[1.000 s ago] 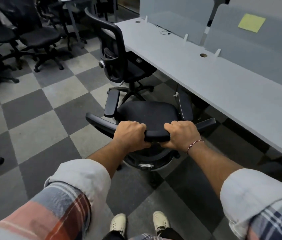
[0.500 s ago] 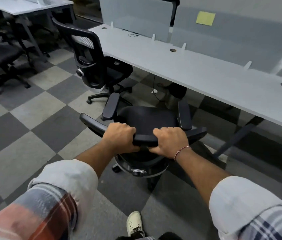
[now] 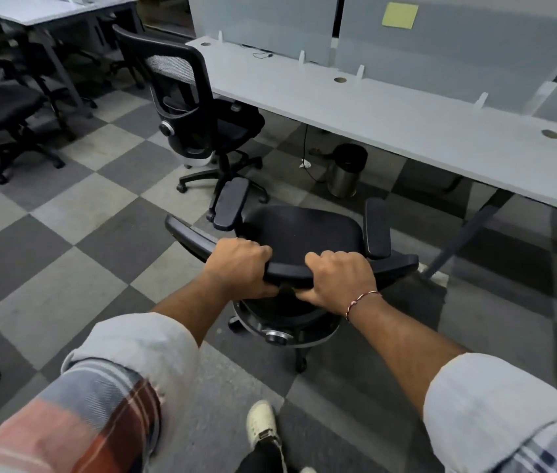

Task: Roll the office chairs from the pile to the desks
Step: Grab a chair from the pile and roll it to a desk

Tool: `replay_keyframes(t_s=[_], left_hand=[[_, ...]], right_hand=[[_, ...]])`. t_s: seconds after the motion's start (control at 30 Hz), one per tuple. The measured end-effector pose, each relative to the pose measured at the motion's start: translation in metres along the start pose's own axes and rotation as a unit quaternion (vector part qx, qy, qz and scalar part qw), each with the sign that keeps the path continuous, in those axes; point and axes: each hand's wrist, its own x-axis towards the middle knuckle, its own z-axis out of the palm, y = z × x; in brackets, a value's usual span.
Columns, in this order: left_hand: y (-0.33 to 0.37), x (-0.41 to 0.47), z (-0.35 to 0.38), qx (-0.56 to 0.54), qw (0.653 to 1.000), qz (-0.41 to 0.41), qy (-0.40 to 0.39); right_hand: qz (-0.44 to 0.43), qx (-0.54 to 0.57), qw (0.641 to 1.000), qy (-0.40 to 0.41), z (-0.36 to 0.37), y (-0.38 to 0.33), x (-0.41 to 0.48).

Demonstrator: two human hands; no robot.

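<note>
The left hand [image 3: 239, 268] & right hand [image 3: 338, 278] clamp curled fingers over the backrest [image 3: 289, 269] top of the office chair [image 3: 304, 230], near the desk [image 3: 372, 110]. Prob. heavy, rigid; rolls on castors [image 3: 301, 366], so push steady at the backrest.

Nothing legible anywhere in this shot: no lettering, brand mark or number comes through. The likeliest carrier is the yellow sticky note [image 3: 400, 15] on the grey partition panel [image 3: 458, 52] behind the table [image 3: 406, 121], and its face looks plain, any writing too small to tell. The silver knob [image 3: 275, 337] under the office chair [image 3: 301, 233] is blurred, with no readable mark.
</note>
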Motion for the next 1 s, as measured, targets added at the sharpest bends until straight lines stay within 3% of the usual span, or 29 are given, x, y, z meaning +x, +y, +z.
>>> replay_keyframes(t_s=[0.23,0.47,1.0], left_hand=[[-0.007,-0.037,0.01,-0.005,0.999,0.031,0.03],[-0.034,-0.046,0.002,0.002,0.989,0.144,-0.039],[-0.076,-0.018,0.009,0.01,0.989,0.145,-0.029]], right_hand=[[0.026,0.002,1.0,-0.016,-0.014,-0.034,-0.024],[0.069,-0.012,0.997,-0.031,-0.02,-0.068,-0.032],[0.122,-0.029,0.991,-0.035,-0.009,-0.085,0.004]])
